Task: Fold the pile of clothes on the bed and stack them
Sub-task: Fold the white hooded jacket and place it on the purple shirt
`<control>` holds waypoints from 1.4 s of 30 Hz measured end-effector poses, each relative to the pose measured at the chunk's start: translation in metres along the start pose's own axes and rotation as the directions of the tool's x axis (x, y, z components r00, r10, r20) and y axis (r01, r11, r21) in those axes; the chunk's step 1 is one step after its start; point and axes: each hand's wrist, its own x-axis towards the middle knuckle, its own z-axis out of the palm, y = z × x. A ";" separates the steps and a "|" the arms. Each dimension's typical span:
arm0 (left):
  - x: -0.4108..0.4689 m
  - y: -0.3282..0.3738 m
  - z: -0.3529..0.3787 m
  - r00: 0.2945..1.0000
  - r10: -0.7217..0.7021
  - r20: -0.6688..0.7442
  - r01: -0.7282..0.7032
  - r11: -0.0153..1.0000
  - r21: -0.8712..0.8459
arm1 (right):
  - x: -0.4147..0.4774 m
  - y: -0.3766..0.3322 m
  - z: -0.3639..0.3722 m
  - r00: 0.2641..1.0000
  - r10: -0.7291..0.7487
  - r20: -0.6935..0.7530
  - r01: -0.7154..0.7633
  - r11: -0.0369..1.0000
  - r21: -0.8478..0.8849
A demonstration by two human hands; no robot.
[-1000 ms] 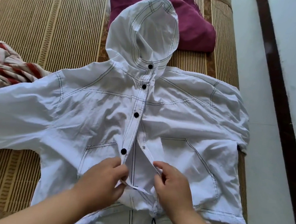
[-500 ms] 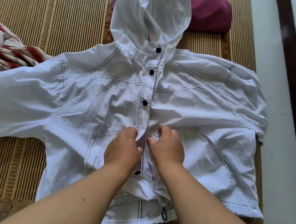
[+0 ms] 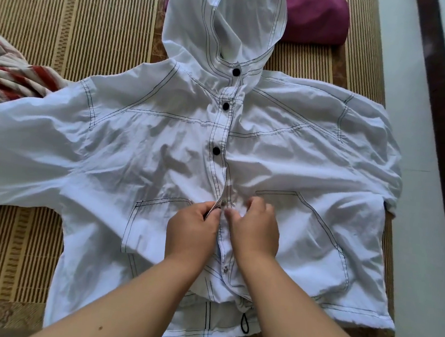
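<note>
The bed's brown woven striped mat [image 3: 64, 44] carries the white hooded jacket with black stitching [image 3: 134, 173], spread face up, its hem and one side lying at the bed's edge. Beyond the hood sits a folded maroon garment [image 3: 317, 17]; at the far left lies a crumpled red-and-white striped cloth [image 3: 7, 77]. The left hand [image 3: 191, 230] pinches one front edge and the right hand [image 3: 254, 225] pinches the other, meeting at a small metal snap [image 3: 223, 202]. Pressed out of line, the snap would probably pucker the front and skew the folds. A tug toward the person could slide the thin cloth off the edge. The only containers are the jacket's flat patch pockets [image 3: 317, 245]; I cannot tell if they hold anything.
</note>
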 end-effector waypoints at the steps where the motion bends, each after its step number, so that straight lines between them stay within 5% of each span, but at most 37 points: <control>1: 0.001 0.000 0.002 1.000 -0.006 -0.011 0.006 1.000 0.001 | 0.001 0.000 -0.001 0.999 -0.022 0.029 0.021 1.000 0.021; 8: 0.005 0.003 0.012 0.993 -0.050 -0.103 0.055 0.997 0.047 | -0.006 0.002 -0.014 0.993 -0.115 0.020 0.108 0.970 0.219; 12: 0.004 0.004 0.017 0.986 -0.064 -0.157 0.070 0.997 0.034 | -0.015 0.004 -0.021 0.996 -0.046 -0.070 0.069 0.923 0.378; 16: 0.006 0.002 0.020 0.988 -0.056 -0.145 0.059 0.998 0.021 | -0.009 0.003 -0.024 0.997 0.014 0.075 -0.051 0.851 0.523; 28: 0.007 0.009 0.023 0.998 0.026 -0.055 -0.023 0.998 0.052 | 0.005 0.010 -0.023 0.988 0.027 0.150 -0.112 0.801 0.588; 34: 0.003 0.009 0.018 0.979 0.204 -0.017 -0.199 0.968 0.154 | 0.006 0.009 -0.023 0.974 0.045 0.224 -0.191 0.699 0.690; 42: 0.000 -0.005 0.017 0.867 0.497 0.032 -0.484 0.826 0.288 | 0.018 0.000 -0.031 0.878 0.111 0.465 -0.440 0.569 0.695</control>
